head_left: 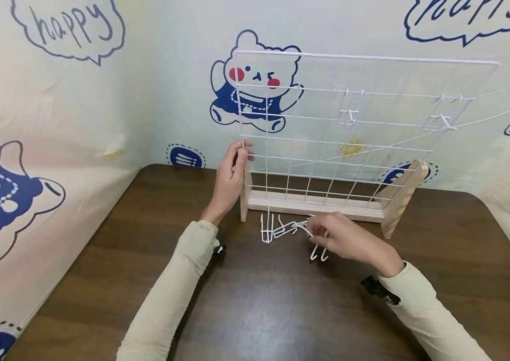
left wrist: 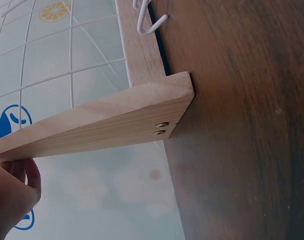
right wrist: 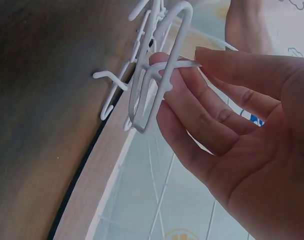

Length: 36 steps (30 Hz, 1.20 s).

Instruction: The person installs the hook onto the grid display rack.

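Observation:
My left hand (head_left: 229, 175) grips the top of the left wooden side piece (head_left: 244, 200) of a white wire grid rack (head_left: 367, 57). Thumb and fingers lie around the wood and the grid's edge; the left wrist view shows this hand (left wrist: 12, 200) partly behind the side piece (left wrist: 102, 130). In front of the base bar, my right hand (head_left: 349, 238) pinches a white wire hook (right wrist: 164, 85) between thumb and fingers. Its two bent prongs hang below the fingers in the head view. Left of that hand, more white wire hooks (head_left: 267, 235) lie tangled on the table.
Two white hooks hang on the grid, one near the middle (head_left: 349, 116) and one at the right (head_left: 444, 120). A wooden base bar (head_left: 313, 203) joins the left side piece to the right side piece (head_left: 401, 200). The patterned cloth (head_left: 182, 100) stands behind the brown table (head_left: 255, 311).

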### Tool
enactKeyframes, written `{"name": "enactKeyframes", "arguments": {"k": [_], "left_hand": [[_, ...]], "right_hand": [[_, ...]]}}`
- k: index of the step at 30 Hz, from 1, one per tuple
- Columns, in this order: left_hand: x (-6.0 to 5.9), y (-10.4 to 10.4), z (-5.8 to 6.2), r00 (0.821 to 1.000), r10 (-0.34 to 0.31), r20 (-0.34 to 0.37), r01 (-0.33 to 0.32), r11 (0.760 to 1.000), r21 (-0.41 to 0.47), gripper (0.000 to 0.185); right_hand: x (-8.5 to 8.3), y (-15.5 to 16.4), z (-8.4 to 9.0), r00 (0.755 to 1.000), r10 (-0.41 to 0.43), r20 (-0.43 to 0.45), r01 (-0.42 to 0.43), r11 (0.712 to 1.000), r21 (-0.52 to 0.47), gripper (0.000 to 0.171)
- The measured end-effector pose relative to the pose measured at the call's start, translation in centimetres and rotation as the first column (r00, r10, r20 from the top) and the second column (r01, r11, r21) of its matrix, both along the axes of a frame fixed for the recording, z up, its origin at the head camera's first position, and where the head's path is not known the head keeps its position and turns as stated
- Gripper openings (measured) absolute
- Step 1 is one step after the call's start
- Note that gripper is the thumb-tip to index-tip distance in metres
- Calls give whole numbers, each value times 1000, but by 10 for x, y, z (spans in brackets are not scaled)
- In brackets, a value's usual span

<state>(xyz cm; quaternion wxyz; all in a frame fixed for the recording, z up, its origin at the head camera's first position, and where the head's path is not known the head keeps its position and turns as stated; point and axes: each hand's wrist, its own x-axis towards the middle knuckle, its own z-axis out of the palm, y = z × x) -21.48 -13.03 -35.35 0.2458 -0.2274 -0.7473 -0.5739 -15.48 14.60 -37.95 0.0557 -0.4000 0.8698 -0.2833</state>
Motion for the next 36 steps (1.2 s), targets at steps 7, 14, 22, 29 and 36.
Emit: {"name": "enactKeyframes", "arguments": {"k": [7, 14, 22, 29, 36], "left_hand": [[-2, 2, 1, 1000, -9, -8, 9, 1000, 10, 26], [-2, 1, 2, 1000, -4, -18, 5, 1000, 15, 27], [-2, -1, 2, 1000, -10, -20, 11, 1000, 21, 26], [-2, 0, 1, 1000, -13, -14, 13, 1000, 11, 26], [-2, 1, 1, 1000, -15, -18, 15, 1000, 12, 26]], "right_hand": [[-3, 7, 5, 999, -29, 31, 30, 999, -17, 13], [-5, 7, 8, 997, -51, 55, 54, 997, -47, 9], [-3, 6, 12, 995, -67, 70, 72, 995, -68, 9], [0, 7, 13, 994, -88, 68, 96, 988, -124, 13], [0, 7, 11, 995, -99, -24, 94, 982, -164, 6]]}}
